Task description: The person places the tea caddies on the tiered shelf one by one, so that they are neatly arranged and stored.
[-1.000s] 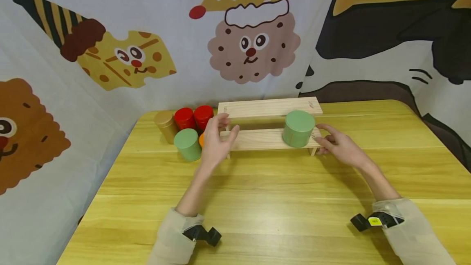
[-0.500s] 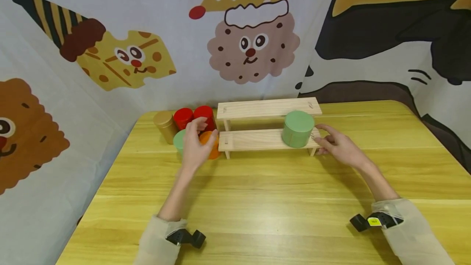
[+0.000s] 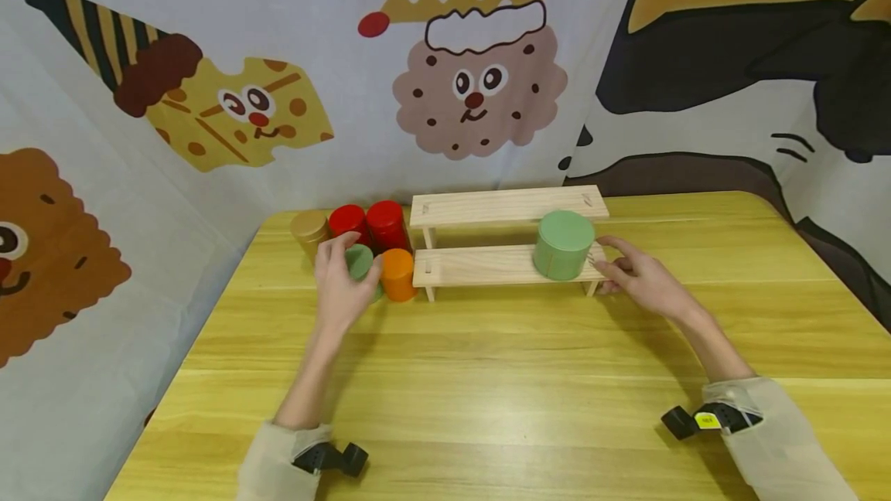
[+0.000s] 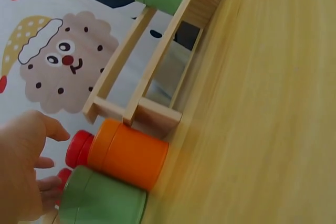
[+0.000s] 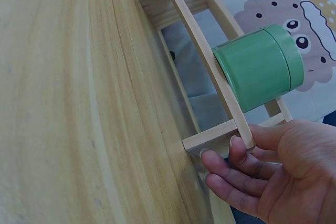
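Note:
My left hand (image 3: pixel 341 288) is over a small green canister (image 3: pixel 359 261), thumb and fingers spread on either side of its lid. In the left wrist view the thumb is apart from that canister (image 4: pixel 102 198), and some fingertips are hidden behind it. My right hand (image 3: pixel 643 277) holds the right end of a two-tier wooden shelf (image 3: pixel 480 265). In the right wrist view its thumb lies on the lower board and a fingertip is against the board's end. A larger green canister (image 3: pixel 564 246) stands upright on the lower tier, just left of the right hand.
An orange canister (image 3: pixel 399 275) stands between the small green one and the shelf. Behind are two red canisters (image 3: pixel 387 224) and a gold one (image 3: pixel 309 226). The wooden table (image 3: pixel 501 385) meets a cartoon-printed cloth (image 3: pixel 369 114) at the back.
My left hand has moved left from the shelf's left end, past the orange canister, to the small green canister. The right hand and the shelf look almost unmoved.

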### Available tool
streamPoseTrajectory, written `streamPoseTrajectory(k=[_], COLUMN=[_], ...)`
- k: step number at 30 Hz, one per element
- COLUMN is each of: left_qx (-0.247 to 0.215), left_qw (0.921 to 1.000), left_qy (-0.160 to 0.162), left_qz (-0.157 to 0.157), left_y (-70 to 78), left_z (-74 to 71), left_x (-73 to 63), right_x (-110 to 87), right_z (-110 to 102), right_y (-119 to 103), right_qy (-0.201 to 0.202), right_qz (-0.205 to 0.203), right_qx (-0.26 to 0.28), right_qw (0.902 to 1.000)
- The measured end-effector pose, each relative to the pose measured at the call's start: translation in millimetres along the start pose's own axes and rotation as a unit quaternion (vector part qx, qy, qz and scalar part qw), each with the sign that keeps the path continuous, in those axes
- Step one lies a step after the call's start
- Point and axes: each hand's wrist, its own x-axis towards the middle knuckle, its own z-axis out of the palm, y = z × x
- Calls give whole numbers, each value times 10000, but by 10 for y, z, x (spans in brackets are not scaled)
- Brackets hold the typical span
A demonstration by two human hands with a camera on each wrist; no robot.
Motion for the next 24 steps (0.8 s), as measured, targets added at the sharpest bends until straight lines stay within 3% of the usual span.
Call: streamPoseTrajectory(k=[6, 10, 24], left_qx=[211, 339, 465], left_qw=[9989, 9981, 9910], left_qy=[-215, -296, -849], left_qz=[-362, -429, -923], left_y=[-100, -159, -279], left_z=[-86, -124, -142], left_x=[-34, -54, -52], right_x=[1, 1, 4], right_z=[4, 5, 13], right_y=[-6, -6, 20], right_qy=[1, -3, 19], right_qz=[-21, -22, -3], right_qx=[-8, -1, -101], right_qw=[10000, 10000, 9999])
